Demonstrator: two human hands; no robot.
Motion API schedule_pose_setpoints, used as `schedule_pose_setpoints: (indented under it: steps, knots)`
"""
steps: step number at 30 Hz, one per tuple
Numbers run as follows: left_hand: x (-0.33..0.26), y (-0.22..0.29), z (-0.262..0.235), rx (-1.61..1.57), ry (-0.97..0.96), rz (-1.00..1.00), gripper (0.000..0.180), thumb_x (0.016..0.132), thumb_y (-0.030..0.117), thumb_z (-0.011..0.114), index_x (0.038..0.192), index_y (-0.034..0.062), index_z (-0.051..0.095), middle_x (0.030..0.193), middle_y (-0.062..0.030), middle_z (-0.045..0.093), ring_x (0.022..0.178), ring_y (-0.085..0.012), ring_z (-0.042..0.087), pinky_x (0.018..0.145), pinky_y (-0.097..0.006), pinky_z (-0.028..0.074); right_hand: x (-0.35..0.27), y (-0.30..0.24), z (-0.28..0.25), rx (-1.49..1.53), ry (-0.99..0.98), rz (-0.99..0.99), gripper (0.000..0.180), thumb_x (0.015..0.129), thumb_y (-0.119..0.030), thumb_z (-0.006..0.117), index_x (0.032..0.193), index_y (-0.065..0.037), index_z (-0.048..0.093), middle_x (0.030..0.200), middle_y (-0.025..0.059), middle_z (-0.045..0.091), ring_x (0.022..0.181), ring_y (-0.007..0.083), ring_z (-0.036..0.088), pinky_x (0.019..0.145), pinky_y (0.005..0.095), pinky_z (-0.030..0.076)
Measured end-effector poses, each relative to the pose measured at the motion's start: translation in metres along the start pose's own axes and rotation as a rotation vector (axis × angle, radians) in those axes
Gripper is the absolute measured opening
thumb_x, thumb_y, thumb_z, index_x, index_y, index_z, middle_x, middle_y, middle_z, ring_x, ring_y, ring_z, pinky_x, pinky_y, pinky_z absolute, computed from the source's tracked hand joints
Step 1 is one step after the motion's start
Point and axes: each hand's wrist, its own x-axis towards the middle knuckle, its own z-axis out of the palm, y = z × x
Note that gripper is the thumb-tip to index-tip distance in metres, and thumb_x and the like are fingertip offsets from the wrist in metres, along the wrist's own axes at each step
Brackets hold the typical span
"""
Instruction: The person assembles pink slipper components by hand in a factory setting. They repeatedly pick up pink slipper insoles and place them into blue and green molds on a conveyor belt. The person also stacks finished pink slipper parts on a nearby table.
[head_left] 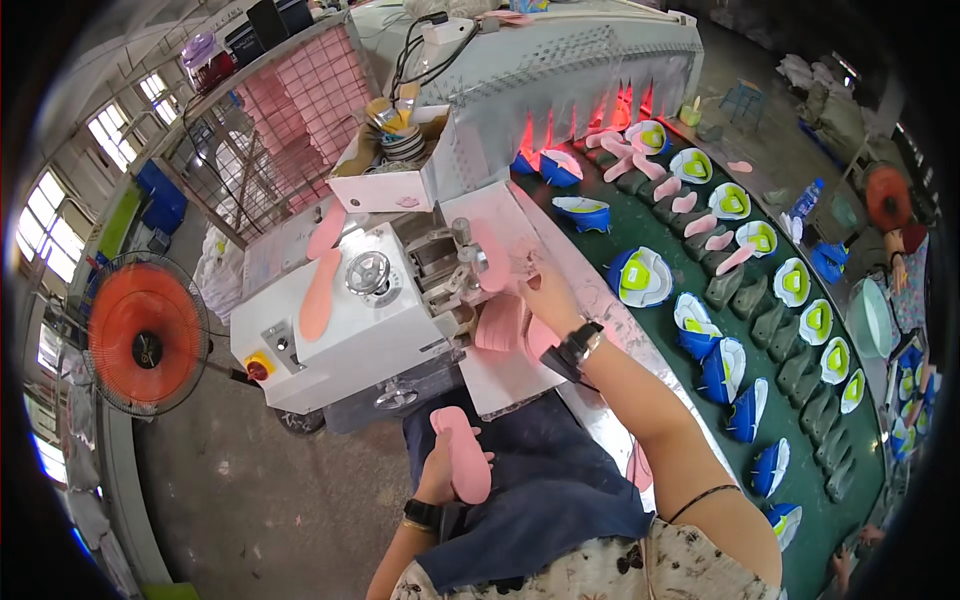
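Note:
A pink shoe insole [468, 462] is held over my lap, with the fingers of my left hand [437, 474] wrapped round its edges. My right hand [545, 292] reaches forward over the pink-dusted tray beside the machine's rollers. Its fingertips are too blurred to show whether they hold anything. Just left of that hand, a stack of pink insoles [500, 324] stands on the white board [497, 385]. Another pink piece [490, 255] is beside the machine's feed head [465, 250]. On top of the white machine [345, 310] lies a single pink insole [319, 295].
To my right runs a green conveyor belt [640, 235] with blue and white shoe uppers [640, 277], dark shoe lasts [752, 297] and pink insoles. An orange fan [148, 333] stands left. Behind the machine is an open carton [383, 190] with brushes. Another person's hand [898, 270] shows at far right.

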Motion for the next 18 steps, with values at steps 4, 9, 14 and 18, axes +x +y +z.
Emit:
schedule_pose_setpoints:
  steps: [4, 9, 14, 18]
  knots:
    - [0.005, -0.003, -0.005, 0.033, -0.038, 0.032, 0.053, 0.102, 0.038, 0.034, 0.135, -0.0029, 0.038, 0.124, -0.0123, 0.055, 0.095, -0.0311, 0.064, 0.080, -0.041, 0.054, -0.006, -0.009, -0.016, -0.340, 0.129, -0.293, 0.030, 0.082, -0.017, 0.062, 0.108, -0.002, 0.059, 0.102, 0.0183, 0.062, 0.092, 0.0375, 0.060, 0.075, 0.0456, 0.049]
    - [0.008, -0.011, -0.044, 0.199, 0.028, 0.154, 0.048, 0.101, 0.040, 0.041, 0.131, 0.0027, 0.043, 0.110, -0.0099, 0.059, 0.095, -0.0263, 0.062, 0.083, -0.039, 0.052, 0.029, 0.039, 0.053, -0.258, 0.245, -0.230, 0.020, 0.082, -0.022, 0.058, 0.086, -0.005, 0.068, 0.095, 0.0176, 0.066, 0.090, 0.0346, 0.062, 0.080, 0.0466, 0.046]
    - [0.008, -0.005, -0.018, 0.005, 0.142, -0.008, 0.047, 0.099, 0.045, 0.045, 0.125, 0.0057, 0.048, 0.103, -0.0080, 0.061, 0.095, -0.0239, 0.061, 0.085, -0.039, 0.051, 0.086, 0.056, 0.076, 0.201, 0.366, 0.118, 0.024, 0.079, -0.024, 0.061, 0.087, -0.002, 0.066, 0.073, 0.0183, 0.065, 0.064, 0.0283, 0.064, 0.060, 0.0391, 0.050]
    - [0.029, -0.003, 0.003, 0.098, 0.057, 0.012, 0.052, 0.097, 0.048, 0.047, 0.126, 0.0054, 0.048, 0.109, -0.0084, 0.059, 0.099, -0.0246, 0.060, 0.087, -0.040, 0.050, 0.090, 0.109, 0.002, 0.418, 0.485, 0.062, 0.019, 0.083, -0.020, 0.062, 0.089, -0.002, 0.063, 0.071, 0.0107, 0.064, 0.057, 0.0173, 0.060, 0.051, 0.0313, 0.048]
